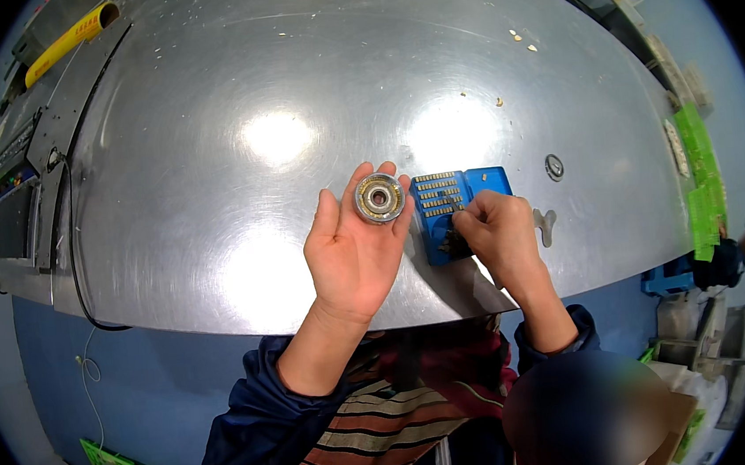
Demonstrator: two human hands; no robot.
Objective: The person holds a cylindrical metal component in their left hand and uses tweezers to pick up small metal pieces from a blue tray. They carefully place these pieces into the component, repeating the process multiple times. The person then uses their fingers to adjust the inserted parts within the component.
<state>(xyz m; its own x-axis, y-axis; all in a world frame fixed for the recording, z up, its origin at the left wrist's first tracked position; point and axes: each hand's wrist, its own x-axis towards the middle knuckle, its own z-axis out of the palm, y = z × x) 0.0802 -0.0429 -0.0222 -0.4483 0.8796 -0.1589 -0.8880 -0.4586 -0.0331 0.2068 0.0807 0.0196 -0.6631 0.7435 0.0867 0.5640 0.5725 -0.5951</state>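
A: How are the two hands held?

B: The left hand [353, 265] is palm up with its fingers spread, and a round metal piece [379, 198] lies face up on them, near the tips. The right hand [504, 232] points down and to its left, thumb and fingers drawn together.

A: Pinching something?

B: I cannot tell. A thin grey shape [451, 201] shows just beyond those fingertips (perhaps a tool, perhaps something in the tray), but the knuckles hide the grip.

A: And between the hands?

B: A blue tray [430, 232], its long axis running away from the person. Its left edge is just beside the left fingertips; the right hand hangs over its right side. Rows of small pieces [436, 194] lie beyond the right fingertips, and dark bits [453, 245] nearer the person.

A: So which way is the round metal piece from the right hand?

B: To its left and slightly farther out, across the tray. Being round, it offers no long axis; its centre faces up. The right hand is nearer the tray's contents.

A: Right of that hand?

B: A forked metal piece [546, 228] just beside it and, farther out, a loose ring [548, 165], both on the metal table [183, 196].
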